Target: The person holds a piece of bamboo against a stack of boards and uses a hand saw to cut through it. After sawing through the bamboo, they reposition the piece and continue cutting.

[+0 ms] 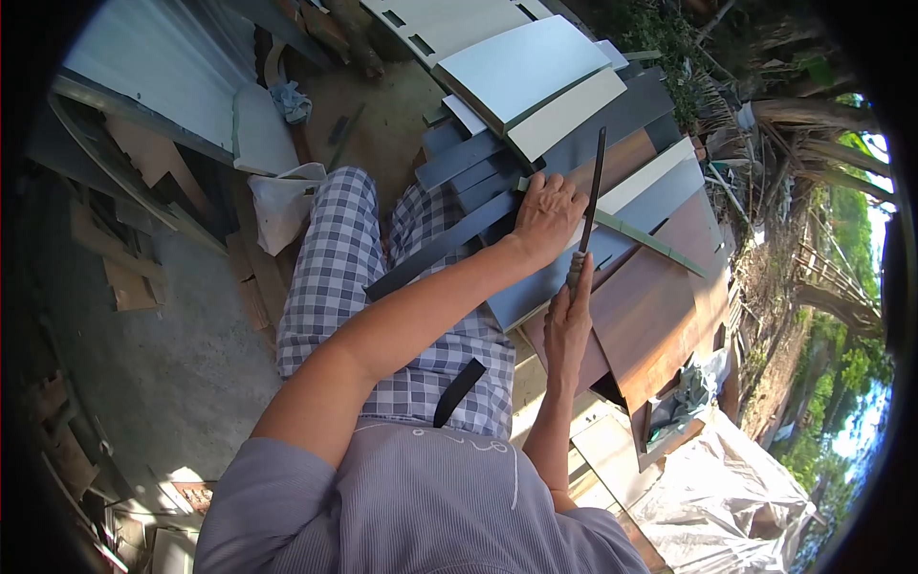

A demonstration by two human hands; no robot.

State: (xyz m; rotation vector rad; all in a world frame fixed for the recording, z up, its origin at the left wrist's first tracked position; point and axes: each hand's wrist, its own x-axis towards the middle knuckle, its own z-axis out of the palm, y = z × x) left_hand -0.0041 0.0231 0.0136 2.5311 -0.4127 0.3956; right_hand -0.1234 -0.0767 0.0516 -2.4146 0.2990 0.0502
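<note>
The grey shirt (421,507) sat closest, above checked trousers (335,277). Stacked boards (650,287) lay ahead. The left hand (547,215) pressed flat on a thin green strip (650,239), seemingly steadying it, while the right hand (571,316) gripped a long file (593,191) held upright.

One view only, from the head camera, tilted steeply down over the person's own chest and lap, close in on both forearms and the stacked boards (612,191); its fisheye rim curls concrete floor (182,354) and trees (841,316) around the edges.
</note>
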